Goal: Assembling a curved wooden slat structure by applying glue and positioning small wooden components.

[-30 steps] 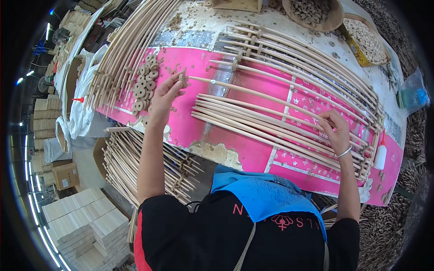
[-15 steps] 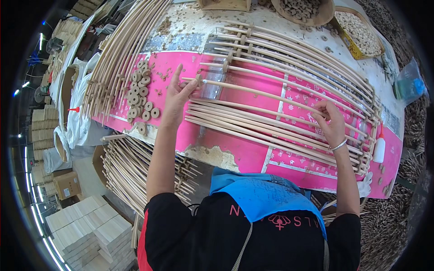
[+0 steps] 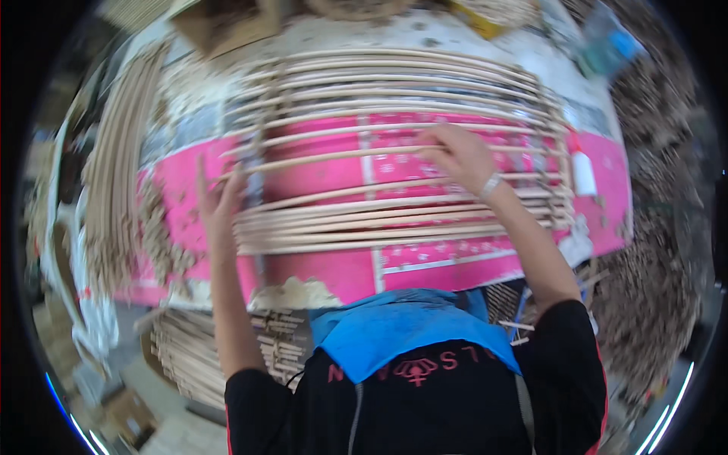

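A pale wooden rod (image 3: pixel 334 158) lies crosswise between my two hands above the pink sheet. At its left end, my left hand (image 3: pixel 218 199) closes thumb and fingers on the rod while the index finger points up; blur hides whether a ring is there too. Further right along the same rod, my right hand (image 3: pixel 464 159) has its fingertips closed on it. Beyond it lies a row of rods (image 3: pixel 394 78) with small rings near their left ends. A nearer bundle of rods (image 3: pixel 364 220) lies on the near side of the sheet.
Loose wooden rings (image 3: pixel 161 235) are piled left of my left hand, beside a stack of long rods (image 3: pixel 121 174). A white bottle with a red tip (image 3: pixel 582 173) stands right of the rods. A cardboard box (image 3: pixel 227 26) and a yellow tray (image 3: pixel 478 23) are at the back.
The view has shifted, so the table appears turned and further left. My right hand is closer to the left hand along the rod. The left hand stays at the rod's left end.
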A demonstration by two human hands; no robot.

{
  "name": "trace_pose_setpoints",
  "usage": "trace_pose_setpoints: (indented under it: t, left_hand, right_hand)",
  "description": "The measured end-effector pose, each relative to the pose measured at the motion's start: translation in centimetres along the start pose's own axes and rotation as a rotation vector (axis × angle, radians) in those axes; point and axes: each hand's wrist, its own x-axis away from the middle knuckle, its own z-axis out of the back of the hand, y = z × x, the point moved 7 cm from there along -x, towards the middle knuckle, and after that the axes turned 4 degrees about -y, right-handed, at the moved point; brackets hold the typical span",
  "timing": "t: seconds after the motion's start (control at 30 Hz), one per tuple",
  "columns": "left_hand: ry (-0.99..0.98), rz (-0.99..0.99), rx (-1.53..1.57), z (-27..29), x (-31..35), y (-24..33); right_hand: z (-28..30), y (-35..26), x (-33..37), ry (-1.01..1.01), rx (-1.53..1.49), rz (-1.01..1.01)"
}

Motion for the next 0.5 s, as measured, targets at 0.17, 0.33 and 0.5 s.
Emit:
trace_pose_setpoints:
  t: [0.17, 0.33, 0.5]
  left_hand:
    - [-0.078, -0.024, 0.035, -1.5, -0.9, -0.6]
    - [-0.081, -0.016, 0.034, -3.0, -1.4, -0.5]
    - [-0.082, 0.010, -0.108, -2.1, -1.0, -0.1]
  right_hand:
    - [-0.6, 1.5, -0.1, 0.015, -0.028, -0.034]
    - [-0.5, 3.3, 0.0, 0.042, -0.036, -0.044]
    - [-1.5, 3.6, -0.7, 0.016, -0.031, 0.018]
